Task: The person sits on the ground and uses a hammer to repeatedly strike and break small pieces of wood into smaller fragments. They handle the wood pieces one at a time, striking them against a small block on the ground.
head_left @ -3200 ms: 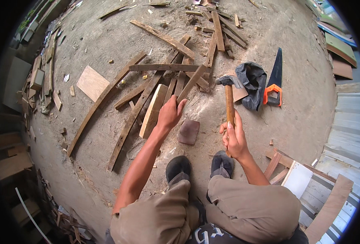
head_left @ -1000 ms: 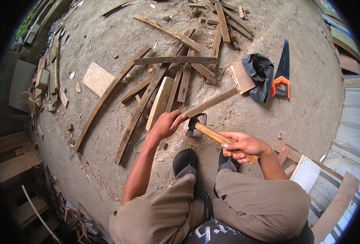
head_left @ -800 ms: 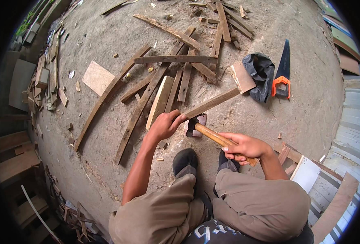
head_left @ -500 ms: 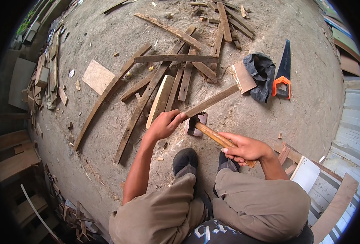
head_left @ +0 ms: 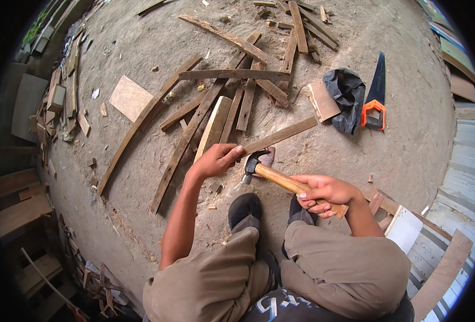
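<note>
My left hand point(head_left: 219, 159) is closed round the near end of a narrow wooden strip point(head_left: 283, 135), which slants away to the upper right. In my right hand point(head_left: 326, 195) is the wooden handle of a claw hammer point(head_left: 280, 177). The hammer's dark metal head point(head_left: 253, 165) lies just below the strip, near my left fingers, its claw toward the strip's underside. Whether the claw grips a nail there is hard to make out. Beneath the head, partly hidden, a pinkish block or stone point(head_left: 268, 156) rests on the ground.
Several old wooden strips point(head_left: 194, 129) lie in a loose pile ahead. A handsaw point(head_left: 375, 99) with an orange handle, a black plastic bag point(head_left: 344, 99) and a short board point(head_left: 324, 102) are at the right. A square plywood piece point(head_left: 130, 99) lies left. Scrap wood lines both sides.
The hammer's head has tilted, its striking face swinging toward me and left, while the handle end moved slightly right and down. The strip's far end has dropped a little. Both hands keep their holds.
</note>
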`<state>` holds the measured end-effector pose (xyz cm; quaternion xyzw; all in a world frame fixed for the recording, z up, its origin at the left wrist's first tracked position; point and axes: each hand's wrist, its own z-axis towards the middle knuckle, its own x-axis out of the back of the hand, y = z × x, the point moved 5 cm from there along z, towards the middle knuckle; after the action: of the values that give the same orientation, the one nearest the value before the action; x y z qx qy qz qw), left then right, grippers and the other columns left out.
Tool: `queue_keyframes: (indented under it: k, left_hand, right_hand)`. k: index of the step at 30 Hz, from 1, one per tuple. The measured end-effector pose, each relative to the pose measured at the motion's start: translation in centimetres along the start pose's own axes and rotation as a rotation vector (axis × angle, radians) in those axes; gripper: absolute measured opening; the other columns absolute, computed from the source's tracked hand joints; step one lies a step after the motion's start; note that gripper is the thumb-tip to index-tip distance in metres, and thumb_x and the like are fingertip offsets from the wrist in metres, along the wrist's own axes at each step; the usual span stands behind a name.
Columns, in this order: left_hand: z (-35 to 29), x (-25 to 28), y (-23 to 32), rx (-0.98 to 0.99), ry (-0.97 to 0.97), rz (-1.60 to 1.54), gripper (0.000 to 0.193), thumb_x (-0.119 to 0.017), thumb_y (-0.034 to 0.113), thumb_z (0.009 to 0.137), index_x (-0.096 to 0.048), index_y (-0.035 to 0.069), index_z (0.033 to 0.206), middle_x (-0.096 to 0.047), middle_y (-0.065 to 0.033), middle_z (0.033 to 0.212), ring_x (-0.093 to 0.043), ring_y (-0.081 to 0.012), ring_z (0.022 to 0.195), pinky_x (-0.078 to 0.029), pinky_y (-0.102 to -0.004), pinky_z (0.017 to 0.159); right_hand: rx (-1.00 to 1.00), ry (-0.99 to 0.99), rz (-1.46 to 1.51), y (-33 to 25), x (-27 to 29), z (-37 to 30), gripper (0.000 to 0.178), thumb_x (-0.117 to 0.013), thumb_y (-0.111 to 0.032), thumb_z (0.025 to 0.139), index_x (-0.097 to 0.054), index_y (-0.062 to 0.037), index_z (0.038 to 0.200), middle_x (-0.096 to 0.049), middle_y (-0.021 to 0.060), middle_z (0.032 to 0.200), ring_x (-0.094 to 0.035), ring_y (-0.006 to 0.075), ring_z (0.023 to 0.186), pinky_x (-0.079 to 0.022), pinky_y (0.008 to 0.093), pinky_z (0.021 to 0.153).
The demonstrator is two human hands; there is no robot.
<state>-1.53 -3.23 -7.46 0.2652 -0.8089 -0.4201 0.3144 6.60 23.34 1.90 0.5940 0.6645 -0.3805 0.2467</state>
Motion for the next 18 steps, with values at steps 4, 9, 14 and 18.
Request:
queue_keyframes:
  k: [4,9,14,18]
  left_hand:
    - [0.3,-0.1,-0.4,-0.018,0.028,-0.020,0.053,-0.045,0.049,0.103,-0.057,0.001,0.083,-0.047,0.0006,0.062,-0.043,-0.0111,0.060,-0.038,-0.0312,0.054]
    - [-0.1,-0.8,0.1,-0.217,0.109,0.222,0.047,-0.053,0.045,0.099,-0.064,0.000,0.091,-0.057,-0.0121,0.062,-0.058,-0.0263,0.060,-0.042,-0.0387,0.057]
    - [-0.8,-0.7,1.7,-0.289,0.252,0.487,0.039,-0.057,0.041,0.096,-0.063,0.003,0.093,-0.065,-0.0182,0.074,-0.065,-0.0376,0.072,-0.048,-0.0450,0.063]
    - [-0.8,-0.9,1.4,-0.129,0.239,0.622,0.034,-0.058,0.039,0.095,-0.058,0.005,0.094,-0.066,-0.0179,0.078,-0.066,-0.0380,0.075,-0.050,-0.0467,0.065]
  right_hand:
    - [0.015,-0.040,0.068,0.1,0.4,0.3,0.072,-0.048,-0.006,0.099,-0.006,-0.0125,0.157,-0.041,0.0015,0.079,-0.040,0.0027,0.050,-0.038,0.0199,0.038]
    - [0.012,-0.061,0.137,0.6,1.4,0.4,0.070,-0.047,-0.007,0.100,-0.007,-0.0122,0.157,-0.043,0.0021,0.079,-0.040,0.0028,0.049,-0.038,0.0197,0.038]
    - [-0.017,0.109,-0.172,0.7,0.8,0.7,0.071,-0.048,-0.011,0.102,-0.004,-0.0128,0.157,-0.046,0.0027,0.083,-0.043,0.0040,0.053,-0.039,0.0187,0.041]
    - [-0.064,0.184,-0.303,0.0,1.8,0.9,0.064,-0.048,-0.017,0.104,-0.014,-0.0110,0.157,-0.046,0.0015,0.081,-0.042,0.0038,0.054,-0.037,0.0198,0.041]
